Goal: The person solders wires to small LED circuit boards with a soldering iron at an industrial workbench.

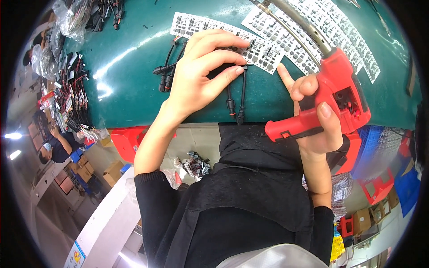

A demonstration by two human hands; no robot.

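Observation:
My right hand [322, 136] is wrapped round the handle of a red soldering gun [336, 73], one finger stretched out toward the boards. The gun's metal barrel and thin feed tube run up past the top edge, so its tip is out of view. My left hand [192, 78] lies over a white strip of circuit boards [268, 56] with black parts. Its thumb and fingertips close on the upper end of a black cable [243, 89] at the strip's near edge. More black cables with connectors [165, 71] hang from the strip, partly behind this hand.
Further white board sheets [308, 33] lie at the back right of the green table [129, 85]. Bundled wires [73, 94] and clear plastic bags [73, 18] crowd the left side. A red stool [127, 142] stands below the table edge. At far left another person [60, 145] sits.

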